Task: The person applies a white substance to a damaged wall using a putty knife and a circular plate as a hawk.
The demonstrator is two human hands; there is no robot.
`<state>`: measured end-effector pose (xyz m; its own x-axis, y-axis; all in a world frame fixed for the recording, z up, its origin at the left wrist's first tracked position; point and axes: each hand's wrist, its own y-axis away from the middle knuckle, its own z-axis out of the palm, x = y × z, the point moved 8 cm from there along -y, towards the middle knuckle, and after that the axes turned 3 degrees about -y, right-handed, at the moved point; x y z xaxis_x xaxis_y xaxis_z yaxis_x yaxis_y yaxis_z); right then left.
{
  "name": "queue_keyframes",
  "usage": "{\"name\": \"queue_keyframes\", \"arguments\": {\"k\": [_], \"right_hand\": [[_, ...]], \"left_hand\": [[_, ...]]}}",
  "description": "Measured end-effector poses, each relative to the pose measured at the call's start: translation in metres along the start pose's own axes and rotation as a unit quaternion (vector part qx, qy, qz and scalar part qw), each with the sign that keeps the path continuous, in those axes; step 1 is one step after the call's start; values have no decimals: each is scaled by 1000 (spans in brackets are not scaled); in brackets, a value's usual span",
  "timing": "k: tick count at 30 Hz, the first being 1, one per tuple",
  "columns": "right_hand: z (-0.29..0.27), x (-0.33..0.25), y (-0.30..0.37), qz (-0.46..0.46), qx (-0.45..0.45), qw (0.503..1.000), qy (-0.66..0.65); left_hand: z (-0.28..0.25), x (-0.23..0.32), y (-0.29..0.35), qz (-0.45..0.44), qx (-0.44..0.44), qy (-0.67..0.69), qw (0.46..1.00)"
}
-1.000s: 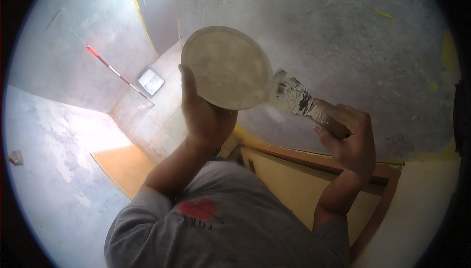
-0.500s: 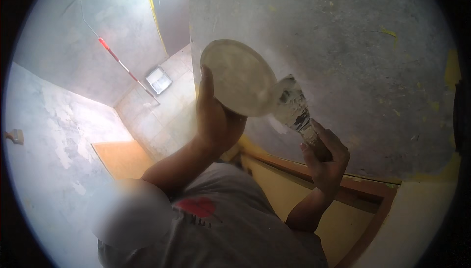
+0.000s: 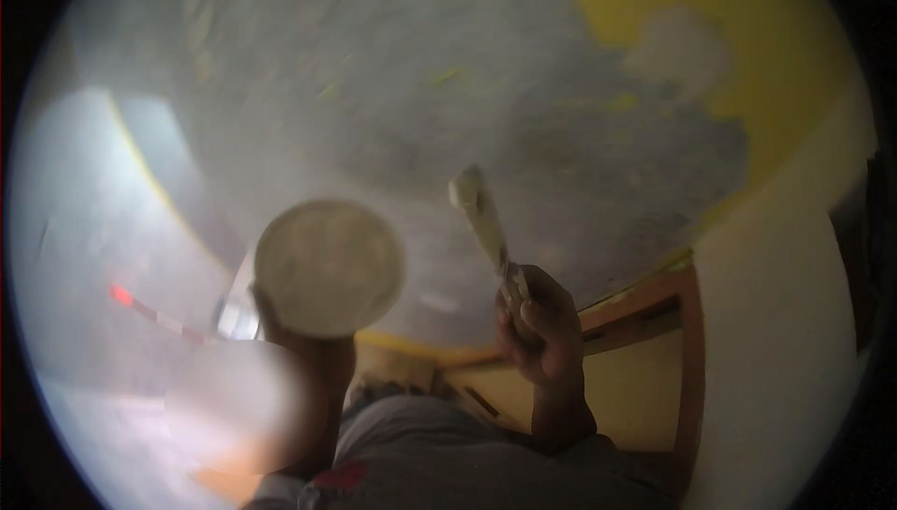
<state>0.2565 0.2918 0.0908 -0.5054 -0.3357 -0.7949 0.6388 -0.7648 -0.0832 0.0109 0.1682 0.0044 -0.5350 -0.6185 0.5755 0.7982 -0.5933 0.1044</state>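
My left hand point(image 3: 322, 356) is closed on a round, pale beige disc point(image 3: 330, 267), like a plate or a lid, and keeps it in front of the wall. Part of that hand is hidden beneath the disc. To the right, my right hand point(image 3: 545, 328) grips the handle of a putty knife point(image 3: 486, 225). Its blade points up and slightly left, seen nearly edge-on, with pale filler at the tip. A gap separates the blade from the disc. Whether the blade touches the grey wall point(image 3: 523, 127) behind it cannot be told.
Yellow paint point(image 3: 785, 34) covers the wall's upper right, with a grey patch in it. A brown wooden frame point(image 3: 691, 351) stands below right. On the left are a red and white pole point(image 3: 123, 296) and a pale paint tray point(image 3: 239, 317).
The view has swung right, showing more yellow paint. The putty knife has come away from the disc's edge and turned edge-on. Both hands keep their hold.
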Motion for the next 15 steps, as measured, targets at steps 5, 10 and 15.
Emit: {"name": "queue_keyframes", "arguments": {"k": [5, 10, 15], "right_hand": [[27, -110, 25, -360, 45, 908, 209], [27, -163, 27, -570, 174, 661, 456], [45, -171, 6, -642, 202, 391, 628]], "left_hand": [[10, 4, 12, 27, -10, 43, 999], [23, 30, 25, 287, -70, -423, 857], [7, 34, 24, 215, -62, -346, 911]]}}
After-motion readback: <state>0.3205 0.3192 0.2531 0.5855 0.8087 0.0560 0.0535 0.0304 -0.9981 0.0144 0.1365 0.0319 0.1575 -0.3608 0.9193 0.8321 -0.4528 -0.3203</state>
